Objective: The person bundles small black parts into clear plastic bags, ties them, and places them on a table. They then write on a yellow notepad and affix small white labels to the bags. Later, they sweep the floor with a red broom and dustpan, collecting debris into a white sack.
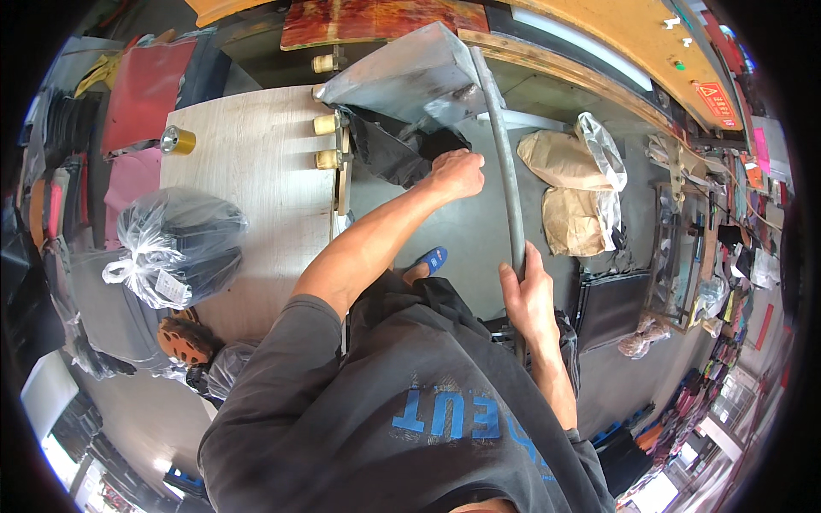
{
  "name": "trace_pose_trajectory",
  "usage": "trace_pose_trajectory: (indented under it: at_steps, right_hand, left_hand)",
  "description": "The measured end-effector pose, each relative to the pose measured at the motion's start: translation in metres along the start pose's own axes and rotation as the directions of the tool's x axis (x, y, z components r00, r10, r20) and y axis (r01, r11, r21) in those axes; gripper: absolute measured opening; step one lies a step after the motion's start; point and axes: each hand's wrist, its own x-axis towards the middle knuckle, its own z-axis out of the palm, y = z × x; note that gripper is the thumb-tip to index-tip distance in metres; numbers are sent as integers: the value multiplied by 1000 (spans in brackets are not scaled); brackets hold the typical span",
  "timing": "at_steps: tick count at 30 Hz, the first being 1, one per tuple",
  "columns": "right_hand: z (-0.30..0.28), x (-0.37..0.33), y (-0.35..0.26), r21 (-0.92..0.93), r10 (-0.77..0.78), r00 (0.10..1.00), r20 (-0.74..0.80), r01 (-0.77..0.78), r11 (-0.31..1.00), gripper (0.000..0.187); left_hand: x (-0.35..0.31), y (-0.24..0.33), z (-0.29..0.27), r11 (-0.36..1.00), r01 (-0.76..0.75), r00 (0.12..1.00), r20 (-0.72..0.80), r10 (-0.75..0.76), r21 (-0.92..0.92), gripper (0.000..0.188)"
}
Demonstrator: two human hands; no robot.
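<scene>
Person stands at a press-type machine with a grey metal plate (410, 73) raised at a tilt. Right hand (528, 295) is wrapped shut round the long grey lever bar (505, 162), gripping near its lower end. Left hand (457, 173) reaches under the raised plate, fingers curled onto the black sheet material (385, 150) lying there, just beside the plate's lower edge; whether it pinches the sheet or only presses it, can't tell. To do this well, I'd judge: keep the lever steady while the left hand squares the black sheet, and get fingers out from under the plate before any pull. Around: pale wooden surface (256, 171) on the left carrying a tied clear plastic bag of dark pieces (175, 244) and a brass-coloured cylinder (178, 139); cream rollers (327, 126) along the surface edge beside the machine. Brown paper sacks (569, 184) with a clear bag lie on the floor to the right, apart from the lever. Blue sandal (430, 258) below.
</scene>
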Motion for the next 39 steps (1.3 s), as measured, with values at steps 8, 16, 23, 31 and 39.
trace_pose_trajectory:
  at_steps: [8, 16, 23, 31, 39]
  right_hand:
    - [8, -7, 13, 35, -9, 1000, -23, 10, 999, 47]
    - [5, -16, 16, 32, -65, 996, -61, 67, 997, 48]
    - [9, -14, 17, 35, -28, 997, -66, 31, 999, 53]
    - [4, -2, 19, 112, -2, 997, -75, 10, 994, 57]
    - [3, 0, 18, 184, 59, 998, -21, -54, 981, 58]
  left_hand:
    - [1, -5, 4, 1000, -27, 1000, -6, 27, 16, 33]
    - [8, -8, 9, 996, -58, 995, -86, 53, -61, 30]
    - [12, -11, 6, 995, -63, 994, -94, 56, -78, 29]
    - [10, -6, -4, 996, -11, 999, -39, 8, -91, 31]
    - [18, -13, -9, 996, -50, 998, 24, 52, -80, 31]
